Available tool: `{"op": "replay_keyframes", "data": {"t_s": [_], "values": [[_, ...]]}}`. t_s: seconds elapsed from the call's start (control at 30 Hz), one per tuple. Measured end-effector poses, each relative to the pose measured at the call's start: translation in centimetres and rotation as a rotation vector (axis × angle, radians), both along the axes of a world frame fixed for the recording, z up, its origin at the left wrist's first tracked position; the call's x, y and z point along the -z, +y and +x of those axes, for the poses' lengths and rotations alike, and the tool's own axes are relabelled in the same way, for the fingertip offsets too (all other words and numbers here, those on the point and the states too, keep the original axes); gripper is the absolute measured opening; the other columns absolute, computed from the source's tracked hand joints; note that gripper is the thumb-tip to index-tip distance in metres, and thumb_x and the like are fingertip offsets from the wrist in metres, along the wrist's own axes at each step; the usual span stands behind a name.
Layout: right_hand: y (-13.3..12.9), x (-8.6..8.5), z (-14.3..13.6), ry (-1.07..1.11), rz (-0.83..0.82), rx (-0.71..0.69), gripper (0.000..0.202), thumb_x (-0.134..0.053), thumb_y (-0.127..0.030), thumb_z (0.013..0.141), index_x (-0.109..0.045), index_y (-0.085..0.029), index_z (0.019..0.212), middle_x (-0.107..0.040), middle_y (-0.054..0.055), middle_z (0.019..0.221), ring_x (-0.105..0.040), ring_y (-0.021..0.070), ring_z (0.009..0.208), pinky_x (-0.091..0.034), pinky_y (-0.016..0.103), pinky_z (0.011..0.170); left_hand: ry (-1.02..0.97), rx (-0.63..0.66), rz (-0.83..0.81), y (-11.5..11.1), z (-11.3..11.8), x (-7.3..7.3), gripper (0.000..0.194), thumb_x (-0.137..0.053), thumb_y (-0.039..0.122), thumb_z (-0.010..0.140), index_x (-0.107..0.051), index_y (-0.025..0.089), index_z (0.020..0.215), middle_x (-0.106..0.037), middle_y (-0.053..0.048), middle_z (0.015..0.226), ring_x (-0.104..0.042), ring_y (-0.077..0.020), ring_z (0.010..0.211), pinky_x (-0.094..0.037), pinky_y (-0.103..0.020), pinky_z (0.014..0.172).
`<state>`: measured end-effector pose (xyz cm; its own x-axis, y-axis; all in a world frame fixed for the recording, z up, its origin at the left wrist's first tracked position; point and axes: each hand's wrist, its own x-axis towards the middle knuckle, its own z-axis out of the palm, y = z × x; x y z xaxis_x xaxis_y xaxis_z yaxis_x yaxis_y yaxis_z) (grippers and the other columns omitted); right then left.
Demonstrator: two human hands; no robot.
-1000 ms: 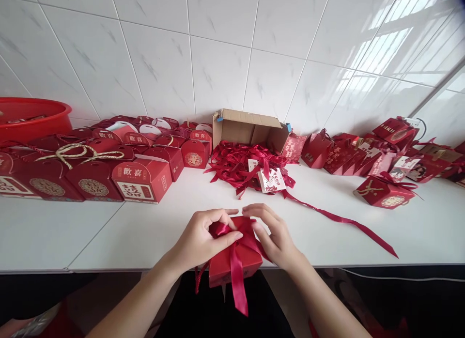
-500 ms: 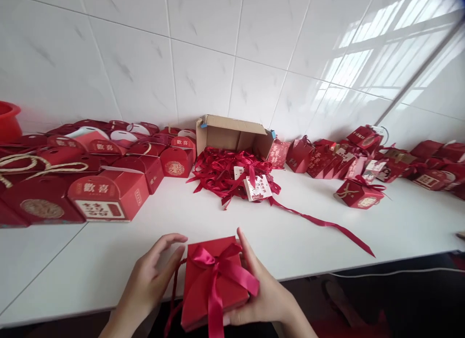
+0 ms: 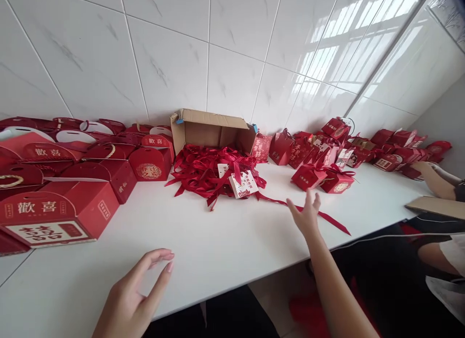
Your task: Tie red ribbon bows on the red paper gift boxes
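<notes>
Grip of right hand is wide, near a red box; left hand curls, narrowly parted.

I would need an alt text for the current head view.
A person's open right hand is stretched toward two small red boxes on a white table; the left hand, also open, holds nothing. Red ribbons lie before a cardboard carton.

An open cardboard box stood by the tiled wall, which bore a bright reflection; at right, a co-worker's forearm showed beyond a flat cardboard piece
</notes>
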<state>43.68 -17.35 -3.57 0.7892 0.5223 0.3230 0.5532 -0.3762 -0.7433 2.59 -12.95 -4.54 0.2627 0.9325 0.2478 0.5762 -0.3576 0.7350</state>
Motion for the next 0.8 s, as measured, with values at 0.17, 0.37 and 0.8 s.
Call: {"op": "replay_keyframes", "data": {"t_s": [0.17, 0.37, 0.8], "values": [[0.2, 0.8, -0.2, -0.138, -0.23, -0.334, 0.045, -0.057, -0.039, 0.081, -0.058, -0.016, 0.119, -0.05, 0.021, 0.13, -0.037, 0.0445, 0.129, -0.029, 0.065, 0.1, 0.02, 0.007, 0.004, -0.2, 0.1, -0.3, 0.032, -0.055, 0.05, 0.082, -0.062, 0.025, 0.1, -0.071, -0.005, 0.104, -0.068, -0.0237, 0.099, -0.058, -0.022, 0.065], [-1.3, 0.2, -8.6, -0.258, -0.147, -0.731, 0.018, -0.049, -0.016, 0.085, -0.066, -0.02, 0.089, -0.066, 0.011, 0.104, -0.059, 0.0268, 0.104, -0.046, 0.046, 0.095, 0.142, 0.049, 0.123, -0.3, 0.2, -0.1, 0.032, -0.053, 0.047, 0.084, -0.062, 0.026, 0.107, -0.071, -0.005, 0.108, -0.068, -0.0249, 0.099, -0.059, -0.028, 0.074], [-5.5, -15.5, -7.1, -0.214, 0.11, -1.615, 0.027, -0.051, -0.043, 0.091, -0.056, -0.059, 0.112, -0.069, -0.012, 0.102, -0.063, 0.0194, 0.102, -0.059, 0.029, 0.065, 0.413, 0.378, 0.319, 0.2, 0.0, 0.5, 0.046, -0.053, 0.036, 0.086, -0.051, 0.04, 0.132, -0.057, 0.001, 0.135, -0.051, -0.0271, 0.126, -0.05, -0.042, 0.098]]}}
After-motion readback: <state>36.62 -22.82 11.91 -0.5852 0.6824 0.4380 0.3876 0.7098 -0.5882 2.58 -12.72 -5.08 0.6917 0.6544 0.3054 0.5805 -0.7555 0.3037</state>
